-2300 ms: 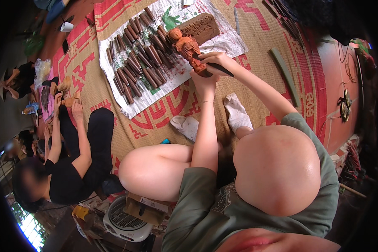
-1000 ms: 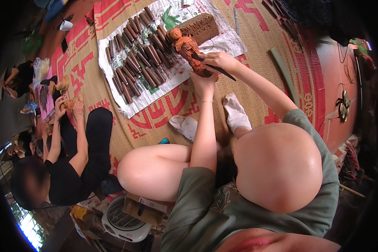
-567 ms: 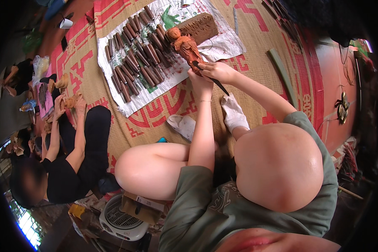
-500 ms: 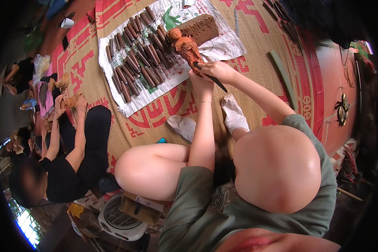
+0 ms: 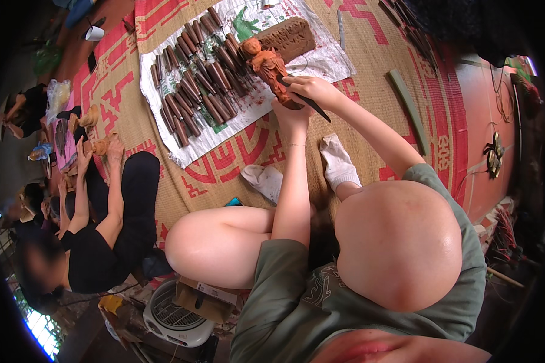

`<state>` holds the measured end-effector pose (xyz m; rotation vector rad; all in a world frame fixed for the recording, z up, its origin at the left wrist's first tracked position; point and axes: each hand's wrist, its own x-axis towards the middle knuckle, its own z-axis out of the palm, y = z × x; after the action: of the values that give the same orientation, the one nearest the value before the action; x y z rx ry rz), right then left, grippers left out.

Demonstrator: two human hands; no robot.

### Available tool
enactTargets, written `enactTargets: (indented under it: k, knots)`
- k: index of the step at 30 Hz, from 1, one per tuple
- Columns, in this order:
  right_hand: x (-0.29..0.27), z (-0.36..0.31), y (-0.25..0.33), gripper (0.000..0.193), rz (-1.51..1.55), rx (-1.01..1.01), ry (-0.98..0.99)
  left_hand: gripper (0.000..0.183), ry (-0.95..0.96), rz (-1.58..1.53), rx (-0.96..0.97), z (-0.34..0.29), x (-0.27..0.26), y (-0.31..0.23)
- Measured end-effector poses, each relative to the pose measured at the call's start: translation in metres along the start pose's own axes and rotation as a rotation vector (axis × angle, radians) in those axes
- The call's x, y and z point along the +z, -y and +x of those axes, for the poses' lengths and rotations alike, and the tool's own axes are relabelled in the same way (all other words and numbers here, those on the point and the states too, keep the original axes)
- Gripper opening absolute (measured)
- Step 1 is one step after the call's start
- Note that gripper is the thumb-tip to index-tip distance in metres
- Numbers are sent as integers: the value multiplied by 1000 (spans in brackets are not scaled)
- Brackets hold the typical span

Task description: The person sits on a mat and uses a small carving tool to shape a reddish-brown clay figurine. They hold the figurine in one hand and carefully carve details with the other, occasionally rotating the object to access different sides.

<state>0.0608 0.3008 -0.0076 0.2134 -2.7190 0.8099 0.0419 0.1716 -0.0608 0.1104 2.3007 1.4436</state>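
A reddish-brown carved figurine (image 5: 266, 63) leans away from me over the white sheet, its head toward the far side. My left hand (image 5: 292, 116) is closed around its base. In my right hand (image 5: 316, 91), against the figurine's lower part, is a slim black tool (image 5: 318, 110); its tapered end points toward me and to the right. The tool's other end is mostly hidden by the fingers and figurine. Just beyond the figurine lies a brown carved block (image 5: 293, 41). Rows of wooden-handled carving tools (image 5: 203, 75) lie to the left.
The white sheet (image 5: 191, 156) lies on a red-patterned woven mat (image 5: 369, 142). A green strip (image 5: 409, 112) lies at right, with several long dark tools (image 5: 409, 30) beyond. At left, another person's hands (image 5: 114, 148) hold a wooden piece. A white-framed fan (image 5: 178, 314) stands near my left knee.
My right hand has shifted slightly up along the figurine, carrying the black tool with it. My left hand still grips the base. The co-worker's hands have moved a little.
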Motion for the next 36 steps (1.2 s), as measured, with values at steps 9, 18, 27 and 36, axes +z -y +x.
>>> enactTargets:
  k: [9, 18, 27, 36]
  knots:
    - [3, -2, -2, 18, 87, 54, -15, 84, 14, -31, 15, -1, -1, -4]
    - [6, -4, 15, 14, 161, 149, -44, 78, -14, -53, 80, 4, 3, 2]
    - [2, -3, 13, 16, 131, 76, -107, 81, -4, -117, 46, 4, 3, 5]
    - [4, -14, 10, 17, 95, 85, -51, 78, -76, 99, 49, -3, 6, -2]
